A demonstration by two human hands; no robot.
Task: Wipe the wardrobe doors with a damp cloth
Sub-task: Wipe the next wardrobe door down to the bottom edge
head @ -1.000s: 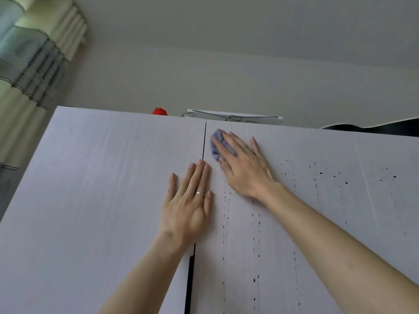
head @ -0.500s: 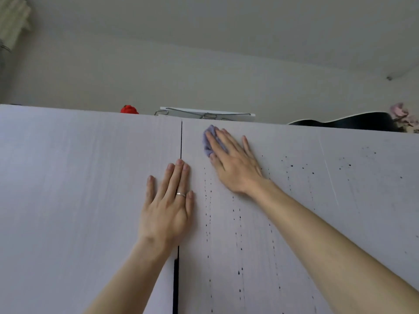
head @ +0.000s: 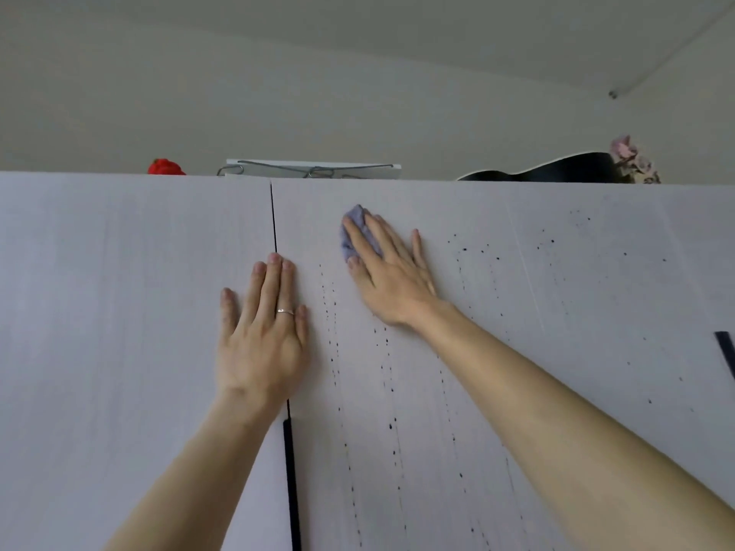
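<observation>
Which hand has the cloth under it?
The right hand, pressing the purple cloth against the speckled door; the left hand, wearing a ring, lies flat, bare.

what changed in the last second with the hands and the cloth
The right hand slid the purple cloth rightward along the top of the door, away from the seam. Nothing was picked up or let go. The left hand stayed flat at the seam, and the dark specks lower down remain.

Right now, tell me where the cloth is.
In the head view the purple cloth is pressed flat by the right hand, high on the spattered door, right of the door gap and near the top edge.
</observation>
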